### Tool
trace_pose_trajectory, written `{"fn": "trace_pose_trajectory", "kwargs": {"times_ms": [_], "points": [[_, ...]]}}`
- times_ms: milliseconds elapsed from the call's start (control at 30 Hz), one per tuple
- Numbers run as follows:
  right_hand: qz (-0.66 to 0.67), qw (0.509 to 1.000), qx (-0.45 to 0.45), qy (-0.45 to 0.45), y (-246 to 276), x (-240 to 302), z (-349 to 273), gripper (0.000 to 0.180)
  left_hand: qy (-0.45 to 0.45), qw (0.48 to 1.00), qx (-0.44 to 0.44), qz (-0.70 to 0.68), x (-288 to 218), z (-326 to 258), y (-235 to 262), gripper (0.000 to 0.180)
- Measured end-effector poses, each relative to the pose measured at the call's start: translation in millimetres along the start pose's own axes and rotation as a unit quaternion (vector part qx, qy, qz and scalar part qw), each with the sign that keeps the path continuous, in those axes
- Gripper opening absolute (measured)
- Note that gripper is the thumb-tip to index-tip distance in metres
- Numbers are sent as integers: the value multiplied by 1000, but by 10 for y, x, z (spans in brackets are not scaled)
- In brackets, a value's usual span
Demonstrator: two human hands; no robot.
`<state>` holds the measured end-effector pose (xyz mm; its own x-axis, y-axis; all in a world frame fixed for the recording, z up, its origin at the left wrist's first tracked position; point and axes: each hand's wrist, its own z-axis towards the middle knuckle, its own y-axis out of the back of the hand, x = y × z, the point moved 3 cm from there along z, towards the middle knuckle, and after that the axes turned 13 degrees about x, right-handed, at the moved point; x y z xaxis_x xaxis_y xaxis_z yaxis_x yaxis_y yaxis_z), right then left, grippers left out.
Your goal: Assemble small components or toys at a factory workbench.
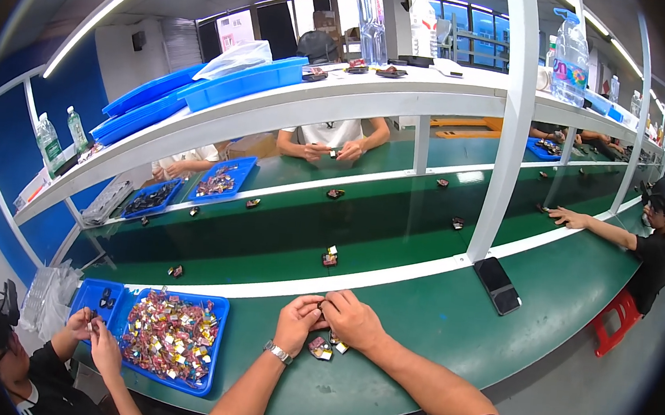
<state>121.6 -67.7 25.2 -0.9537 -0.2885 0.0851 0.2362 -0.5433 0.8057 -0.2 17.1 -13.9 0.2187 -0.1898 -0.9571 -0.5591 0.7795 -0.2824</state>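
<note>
Both of my hands meet over the green bench, fingertips pinched together around a small dark part (pixel 321 308). My left hand (pixel 296 327), with a metal watch on its wrist, grips it from the left. From the right, my right hand (pixel 352 320) closes on the same part; its exact kind is mostly hidden by the fingers. Just below my hands lies a small red-and-black component with a white-and-yellow tag (pixel 321 348). Another tagged piece (pixel 339 344) shows partly from under my right hand.
Left of me, a blue tray (pixel 217 348) is heaped with similar tagged components, beside a person working with both hands. A phone (pixel 497 286) lies by the white post (pixel 504 143). Beyond the white rail, the green belt (pixel 392 248) carries scattered small parts. A shelf (pixel 470 79) spans overhead.
</note>
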Motion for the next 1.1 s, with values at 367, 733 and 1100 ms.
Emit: {"fn": "trace_pose_trajectory", "kwargs": {"times_ms": [367, 733, 1100], "points": [[10, 1000, 14, -19, -5, 9, -5, 13, 9, 1000, 3, 4, -6, 0, -4, 25], [72, 995, -69, -22, 16, 41, 13, 18, -18, 1000, -5, -24, 6, -7, 14, 26], [407, 884, -52, -226, -27, -154, -12, 25, -7, 1000, 15, -18, 6, 6, 31, 24]]}}
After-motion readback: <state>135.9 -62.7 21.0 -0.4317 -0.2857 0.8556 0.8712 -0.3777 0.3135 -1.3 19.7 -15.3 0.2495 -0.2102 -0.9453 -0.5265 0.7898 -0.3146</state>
